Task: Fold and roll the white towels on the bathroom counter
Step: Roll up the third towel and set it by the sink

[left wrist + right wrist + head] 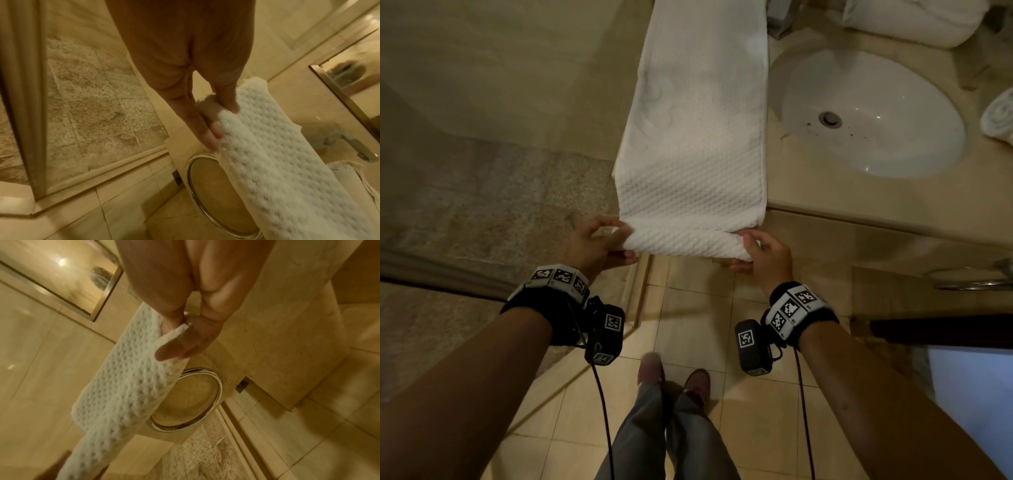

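Head view: looks steeply down over both forearms at the counter [859,202] edge. Left wrist view: close, along the left hand [205,104], facing right. Right wrist view: close, facing left. All three share the white towel [688,164] near edge.

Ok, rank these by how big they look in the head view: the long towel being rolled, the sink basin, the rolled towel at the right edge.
1. Long towel, largest.
2. Sink basin, nearly as wide but shorter.
3. Rolled towel, smallest, though the frame cuts it off.

No legible txt or nos.; only black-white coded markers on wrist bands [560,277].
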